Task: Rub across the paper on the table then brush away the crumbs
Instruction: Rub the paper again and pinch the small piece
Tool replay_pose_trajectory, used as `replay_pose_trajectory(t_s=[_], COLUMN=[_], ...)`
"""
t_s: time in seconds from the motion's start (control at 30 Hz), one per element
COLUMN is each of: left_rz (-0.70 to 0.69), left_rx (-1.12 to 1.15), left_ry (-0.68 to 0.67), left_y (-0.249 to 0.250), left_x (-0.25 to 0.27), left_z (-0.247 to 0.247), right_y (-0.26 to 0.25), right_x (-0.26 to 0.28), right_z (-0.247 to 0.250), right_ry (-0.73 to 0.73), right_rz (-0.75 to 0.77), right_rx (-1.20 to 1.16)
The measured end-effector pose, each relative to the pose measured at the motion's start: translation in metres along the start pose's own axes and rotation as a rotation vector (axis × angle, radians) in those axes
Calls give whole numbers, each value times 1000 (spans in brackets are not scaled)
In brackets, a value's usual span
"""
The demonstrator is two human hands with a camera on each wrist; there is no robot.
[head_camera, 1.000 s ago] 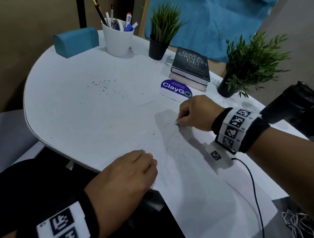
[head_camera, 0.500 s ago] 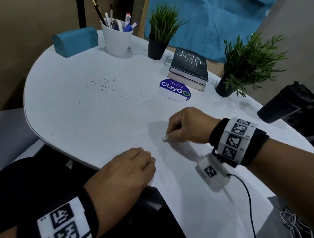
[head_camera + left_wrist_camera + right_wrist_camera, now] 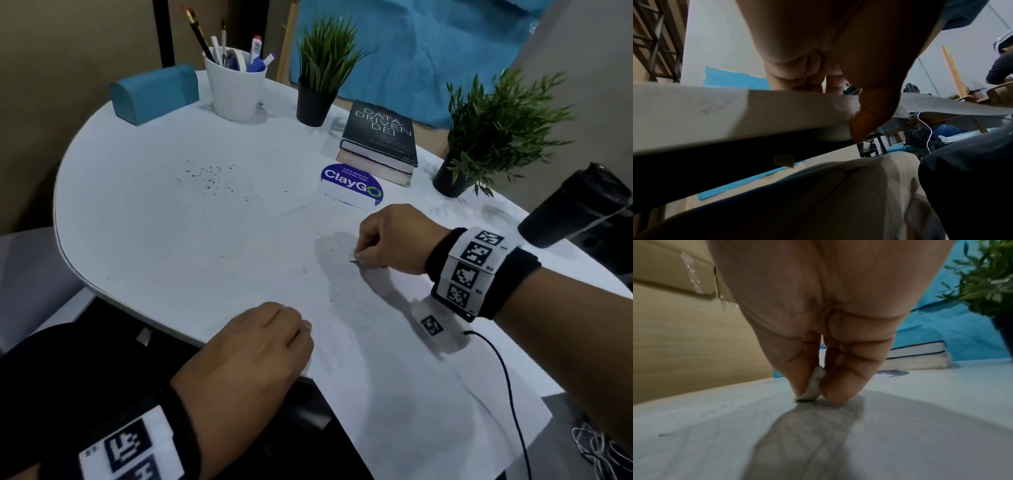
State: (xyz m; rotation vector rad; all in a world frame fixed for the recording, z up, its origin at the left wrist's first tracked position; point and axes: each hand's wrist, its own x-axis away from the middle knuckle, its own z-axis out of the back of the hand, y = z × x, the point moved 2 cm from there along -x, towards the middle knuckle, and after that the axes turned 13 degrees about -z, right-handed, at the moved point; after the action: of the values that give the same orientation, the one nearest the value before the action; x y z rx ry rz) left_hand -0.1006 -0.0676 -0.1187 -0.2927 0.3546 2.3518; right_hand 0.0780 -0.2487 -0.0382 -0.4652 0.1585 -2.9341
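Observation:
A white sheet of paper (image 3: 394,363) lies on the round white table (image 3: 154,246) and hangs over its near edge. My right hand (image 3: 356,257) pinches a small white eraser (image 3: 812,387) between thumb and fingers, its tip down on the paper (image 3: 900,426) over a grey smudged patch (image 3: 342,274). My left hand (image 3: 301,330) rests curled on the paper's near-left corner at the table edge. In the left wrist view its thumb (image 3: 869,123) hooks over that edge against the paper. Dark crumbs (image 3: 212,174) are scattered on the table's far left.
At the back stand a blue box (image 3: 154,92), a white pen cup (image 3: 236,92), a potted plant (image 3: 322,75), stacked books (image 3: 380,140) and a ClayGo sign (image 3: 352,185). On the right are a second plant (image 3: 496,137) and a black bottle (image 3: 579,205).
My right hand rubbed the eraser toward me and to the left, then back away to the right. The left hand has stayed at the paper's corner.

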Motion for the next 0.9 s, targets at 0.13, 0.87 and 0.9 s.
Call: replay_pose_trajectory(t_s=[0.13, 0.87, 0.9], left_rz=[-9, -129, -131], left_rx=[-44, -121, -126], left_ry=[71, 236, 241], left_y=[1, 4, 3], left_x=[8, 9, 9], left_z=[9, -11, -11], right_y=[-21, -26, -29], right_x=[8, -12, -12], right_z=[-13, -2, -1], right_ry=[-19, 58, 54], right_rz=[81, 89, 103], right_rx=[-75, 18, 11])
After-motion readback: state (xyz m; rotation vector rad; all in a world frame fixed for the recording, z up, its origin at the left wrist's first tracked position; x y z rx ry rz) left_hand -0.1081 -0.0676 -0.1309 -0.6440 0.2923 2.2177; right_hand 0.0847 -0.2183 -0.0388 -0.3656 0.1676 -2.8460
